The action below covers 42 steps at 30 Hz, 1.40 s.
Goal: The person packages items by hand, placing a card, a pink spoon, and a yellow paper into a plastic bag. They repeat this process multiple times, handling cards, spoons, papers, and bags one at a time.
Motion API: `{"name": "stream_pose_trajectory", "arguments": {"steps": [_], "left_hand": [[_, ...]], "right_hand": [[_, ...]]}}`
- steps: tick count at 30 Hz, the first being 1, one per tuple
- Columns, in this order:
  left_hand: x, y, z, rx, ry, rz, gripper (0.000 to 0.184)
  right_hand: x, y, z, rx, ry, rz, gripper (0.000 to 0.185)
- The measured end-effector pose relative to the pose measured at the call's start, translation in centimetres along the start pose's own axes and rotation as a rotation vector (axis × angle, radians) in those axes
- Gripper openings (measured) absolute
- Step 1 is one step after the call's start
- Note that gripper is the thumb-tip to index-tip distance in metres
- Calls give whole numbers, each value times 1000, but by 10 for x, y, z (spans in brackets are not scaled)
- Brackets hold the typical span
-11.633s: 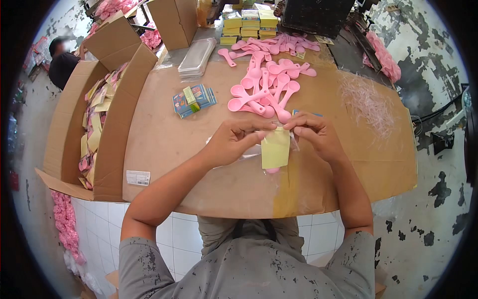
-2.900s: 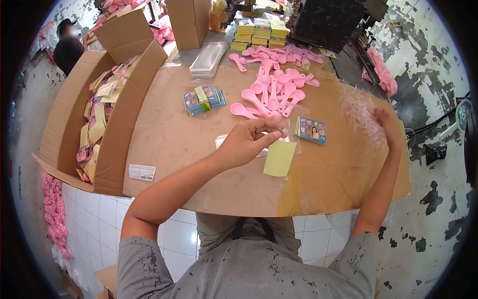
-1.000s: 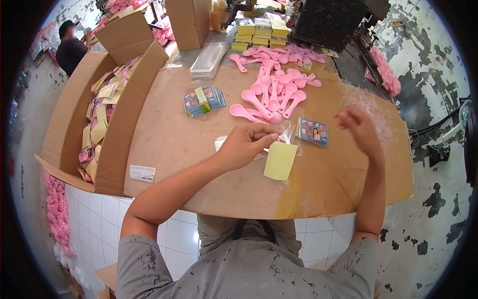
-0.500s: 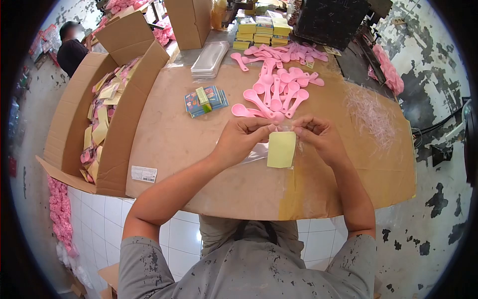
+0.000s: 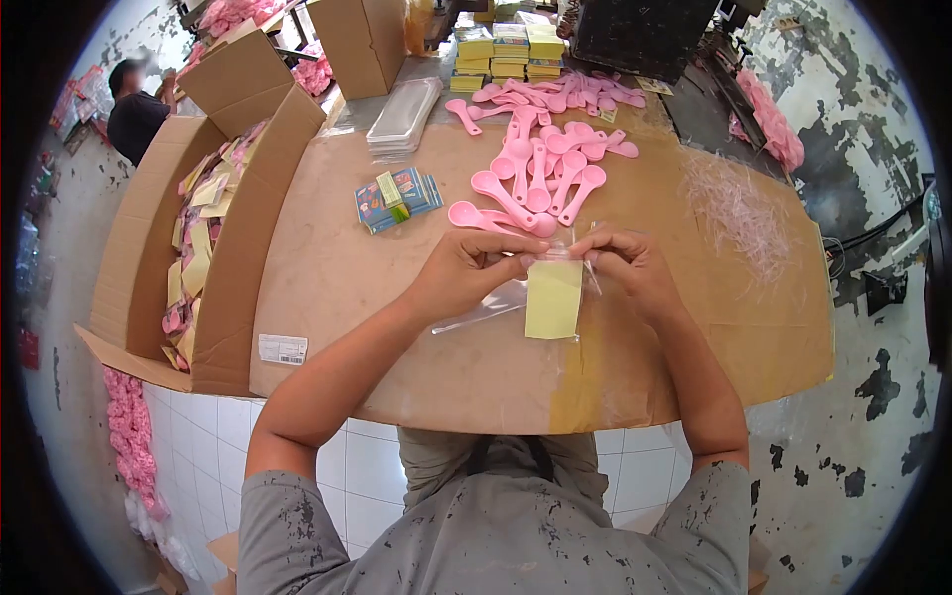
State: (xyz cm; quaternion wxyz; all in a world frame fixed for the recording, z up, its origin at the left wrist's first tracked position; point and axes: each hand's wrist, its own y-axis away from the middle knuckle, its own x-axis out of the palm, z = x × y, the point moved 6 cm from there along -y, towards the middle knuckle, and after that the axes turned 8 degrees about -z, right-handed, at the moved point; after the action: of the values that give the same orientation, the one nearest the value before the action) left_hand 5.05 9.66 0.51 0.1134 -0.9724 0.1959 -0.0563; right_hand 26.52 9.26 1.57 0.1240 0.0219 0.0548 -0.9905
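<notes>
A small clear plastic bag [image 5: 561, 252] is stretched between my hands at the near middle of the table. A pale yellow card [image 5: 552, 300] shows through it, hanging below my fingers. My left hand [image 5: 481, 270] pinches the bag's upper left edge between thumb and fingers. At the upper right edge my right hand [image 5: 632, 266] holds it in a similar pinch. Another piece of clear plastic [image 5: 486, 309] lies below my left hand. Just beyond the bag lie several pink measuring spoons [image 5: 536, 188]; whether one is inside the bag I cannot tell.
To the left stands an open cardboard box [image 5: 243, 238] of packed bags. Blue card packs [image 5: 397, 199], stacked clear bags [image 5: 405, 117] and yellow card stacks [image 5: 509, 50] sit farther back. Plastic strips [image 5: 739, 213] lie at right. A person [image 5: 137, 114] is at far left.
My fingers have shifted slightly along the bag's top edge, and its clear upper strip now shows more between them. The view has moved a little; both hands keep their pinch.
</notes>
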Motion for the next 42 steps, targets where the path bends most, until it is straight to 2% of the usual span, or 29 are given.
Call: {"name": "stream_pose_trajectory", "arguments": {"steps": [2,5,8,14,17,20,23,26,29,32,35,37,39,40,41,42], "left_hand": [[-2,1,0,-16,34,10,26],[-2,2,-4,-173,133,-26,26],[0,1,1,-184,-3,-14,24],[2,-2,4,-158,32,35,27],[3,-2,2,-161,27,35,29],[0,-1,1,-156,34,0,28],[-5,-3,-2,-120,2,-17,32],[-4,-5,-10,-42,91,-98,39],[-1,-3,-8,33,-31,-68,40],[3,2,-3,-203,-39,143,37],[-9,-2,-10,-242,31,101,27],[-39,-9,-35,-182,-14,-96,24],[-94,-10,-59,171,81,-582,28],[-116,-10,-83,369,260,-717,40],[-125,-5,-95,470,434,-824,48],[-125,-7,-92,440,438,-805,51]], "right_hand": [[-1,-1,-2,-1,-72,26,12],[-2,-1,-5,-50,24,-10,14],[2,1,-10,35,-18,14,16],[-3,-2,-15,-33,3,18,16],[-1,-1,-12,-7,4,14,23],[11,3,6,-80,-88,-30,31],[18,8,2,-21,6,147,35],[12,4,-8,40,18,128,34],[9,6,5,25,31,91,33],[4,5,2,-46,-27,74,32],[-11,0,0,-54,13,-28,32],[-31,-3,5,-79,265,-109,32],[-51,-6,7,-105,402,-171,33],[-59,-7,5,-117,414,-191,34],[-64,-8,4,-129,422,-215,34],[-64,-8,7,-145,512,-229,35]]}}
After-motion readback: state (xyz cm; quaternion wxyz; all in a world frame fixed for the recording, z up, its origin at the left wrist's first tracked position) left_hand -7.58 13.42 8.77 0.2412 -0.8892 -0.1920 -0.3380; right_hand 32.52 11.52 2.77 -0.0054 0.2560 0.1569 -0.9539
